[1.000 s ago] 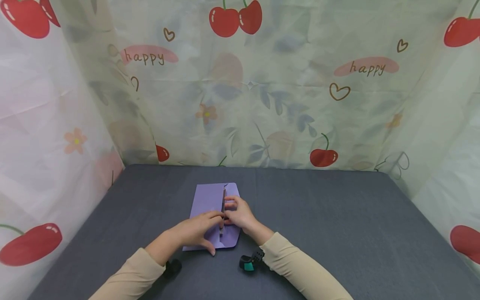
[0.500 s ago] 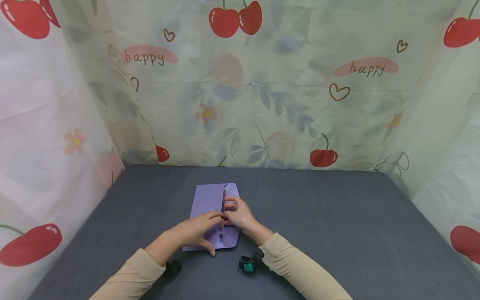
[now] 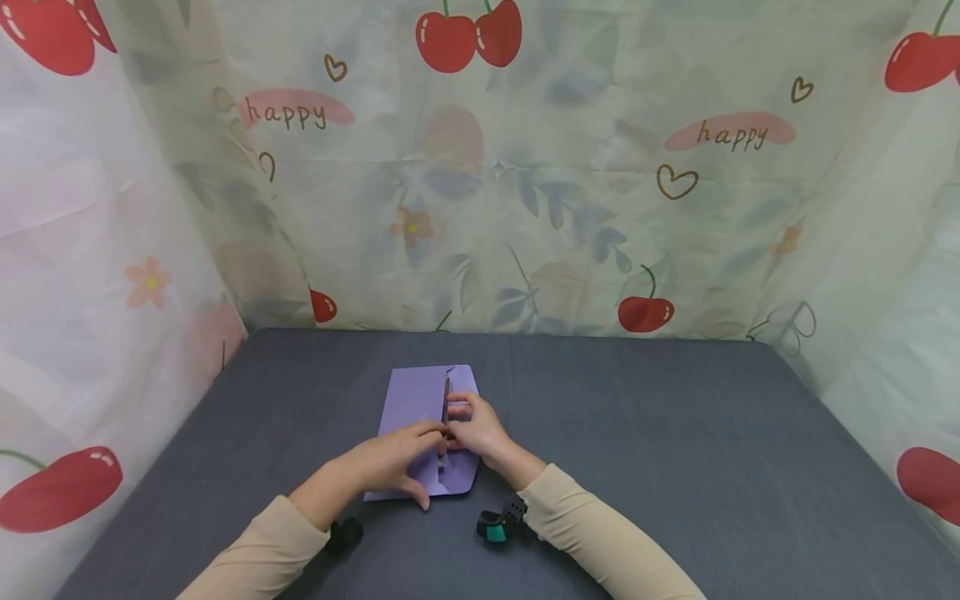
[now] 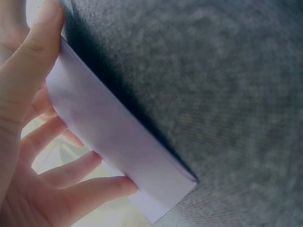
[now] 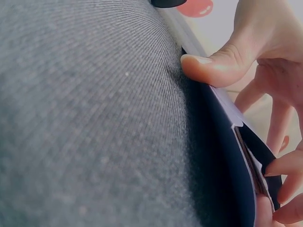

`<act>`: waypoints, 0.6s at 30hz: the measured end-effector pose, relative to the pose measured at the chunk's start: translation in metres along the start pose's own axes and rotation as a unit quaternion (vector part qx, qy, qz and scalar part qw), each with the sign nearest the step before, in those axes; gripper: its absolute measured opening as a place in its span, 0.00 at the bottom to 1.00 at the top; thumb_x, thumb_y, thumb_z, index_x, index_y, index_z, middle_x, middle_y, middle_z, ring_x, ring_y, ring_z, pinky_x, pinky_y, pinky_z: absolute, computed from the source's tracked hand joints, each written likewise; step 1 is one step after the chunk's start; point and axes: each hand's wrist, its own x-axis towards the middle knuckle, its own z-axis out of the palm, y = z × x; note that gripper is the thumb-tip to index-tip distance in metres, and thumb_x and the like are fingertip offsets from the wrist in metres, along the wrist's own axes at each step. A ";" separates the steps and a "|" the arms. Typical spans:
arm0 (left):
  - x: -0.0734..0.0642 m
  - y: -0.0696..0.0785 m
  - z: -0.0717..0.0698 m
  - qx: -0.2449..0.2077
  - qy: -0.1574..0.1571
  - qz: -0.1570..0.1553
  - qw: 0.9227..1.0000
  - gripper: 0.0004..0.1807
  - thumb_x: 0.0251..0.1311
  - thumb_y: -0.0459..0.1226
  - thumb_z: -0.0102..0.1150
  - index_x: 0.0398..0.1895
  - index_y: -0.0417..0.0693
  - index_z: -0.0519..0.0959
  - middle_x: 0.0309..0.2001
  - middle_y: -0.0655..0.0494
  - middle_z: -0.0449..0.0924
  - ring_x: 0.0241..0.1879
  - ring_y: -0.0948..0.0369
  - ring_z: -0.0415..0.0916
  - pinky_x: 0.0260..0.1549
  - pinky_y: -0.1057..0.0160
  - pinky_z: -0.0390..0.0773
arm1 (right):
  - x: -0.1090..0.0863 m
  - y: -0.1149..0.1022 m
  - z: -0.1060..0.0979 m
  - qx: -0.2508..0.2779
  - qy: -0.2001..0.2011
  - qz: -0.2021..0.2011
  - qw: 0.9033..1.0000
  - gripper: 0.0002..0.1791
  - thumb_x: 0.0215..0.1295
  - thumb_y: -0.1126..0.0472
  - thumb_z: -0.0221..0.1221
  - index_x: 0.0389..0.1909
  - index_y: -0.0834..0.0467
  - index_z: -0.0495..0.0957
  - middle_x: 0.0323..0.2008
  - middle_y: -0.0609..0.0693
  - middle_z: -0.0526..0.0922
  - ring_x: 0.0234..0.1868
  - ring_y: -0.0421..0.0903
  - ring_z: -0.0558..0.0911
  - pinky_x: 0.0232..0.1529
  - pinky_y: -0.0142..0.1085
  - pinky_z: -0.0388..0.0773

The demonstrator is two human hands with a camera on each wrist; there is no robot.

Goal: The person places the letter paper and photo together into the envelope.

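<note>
A purple envelope [image 3: 417, 393] lies on the dark table, its flap [image 3: 461, 479] turned out to the right. Along its mouth shows the dark brown edge of a thin flat thing [image 3: 447, 392], mostly hidden inside. My left hand [image 3: 390, 460] rests across the envelope's lower half, fingers reaching the mouth and thumb at the near edge. In the left wrist view several left fingers touch the lilac paper. My right hand [image 3: 480, 429] is over the flap with curled fingers at the mouth, close to the left fingertips. I cannot tell whether these fingers pinch the thin thing or the envelope's edge.
A grey-black cloth covers the table [image 3: 637, 450]. Near its front, by the right sleeve, is a black strap with a green patch [image 3: 495, 532]. A dark object [image 3: 345, 535] shows beside the left sleeve. Cherry-printed curtains [image 3: 555, 250] enclose the back and sides.
</note>
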 end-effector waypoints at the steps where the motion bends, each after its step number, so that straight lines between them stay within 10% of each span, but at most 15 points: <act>1: 0.000 0.000 0.000 0.001 0.002 0.003 1.000 0.31 0.40 0.51 0.71 0.46 0.47 0.71 0.60 0.47 0.68 0.59 0.53 0.68 0.57 0.53 0.71 | 0.000 0.000 0.000 0.001 -0.003 0.002 1.000 0.26 0.56 0.77 0.48 0.58 0.67 0.65 0.52 0.68 0.75 0.32 0.44 0.79 0.28 0.33 0.81; 18: 0.000 0.002 0.000 0.028 0.006 0.004 1.000 0.32 0.40 0.52 0.71 0.47 0.45 0.73 0.61 0.44 0.70 0.60 0.50 0.68 0.58 0.51 0.70 | -0.007 -0.004 -0.025 0.007 -0.022 0.008 1.000 0.21 0.64 0.70 0.49 0.59 0.67 0.64 0.53 0.69 0.75 0.34 0.44 0.82 0.35 0.39 0.83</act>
